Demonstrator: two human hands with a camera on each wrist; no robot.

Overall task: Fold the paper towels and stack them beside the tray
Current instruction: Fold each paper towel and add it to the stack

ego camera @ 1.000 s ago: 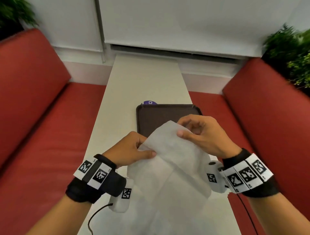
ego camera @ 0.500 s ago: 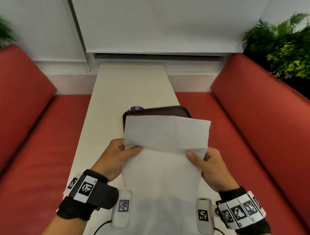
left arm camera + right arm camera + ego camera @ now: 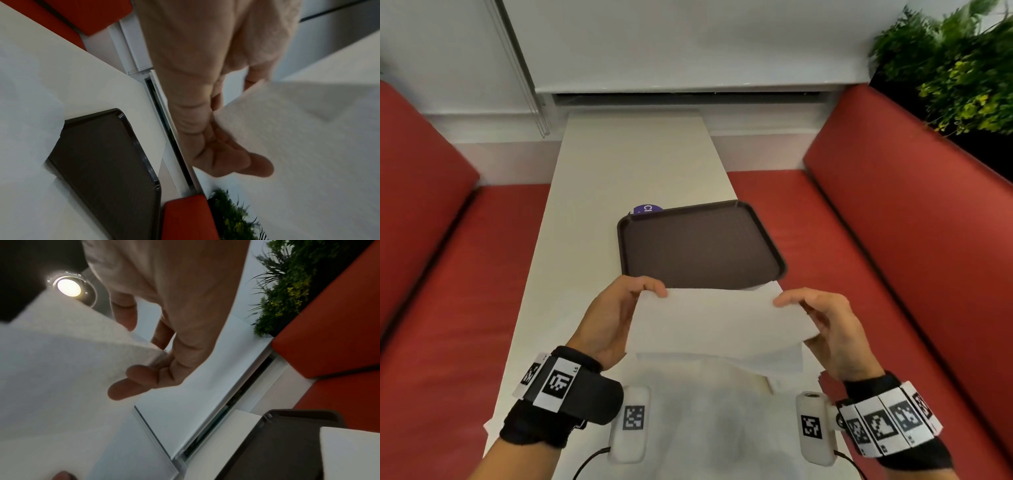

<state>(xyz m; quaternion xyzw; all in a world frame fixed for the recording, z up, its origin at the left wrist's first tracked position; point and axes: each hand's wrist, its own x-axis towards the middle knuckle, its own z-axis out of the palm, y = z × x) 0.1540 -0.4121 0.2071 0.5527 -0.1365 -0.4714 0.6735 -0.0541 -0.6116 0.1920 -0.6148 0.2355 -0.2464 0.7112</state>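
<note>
A white paper towel (image 3: 719, 325) is held in the air, folded over, just in front of the dark brown tray (image 3: 698, 246). My left hand (image 3: 619, 308) pinches its left edge (image 3: 236, 113), thumb on top and fingers beneath. My right hand (image 3: 822, 322) pinches the right edge (image 3: 131, 344) the same way. More white towels (image 3: 722, 411) lie flat on the table below the held one, near the front edge. The tray (image 3: 102, 162) sits empty on the table; its near right corner is hidden by the towel.
The long white table (image 3: 633, 164) runs away from me to a white wall. Red bench seats (image 3: 448, 274) flank it on both sides. A purple round label (image 3: 647, 208) peeks from behind the tray. Green plants (image 3: 955, 68) stand behind the right bench.
The towel, held up open in front of the tray half a second ago, is now lowered and doubled over. Both hands moved to its far corners.
</note>
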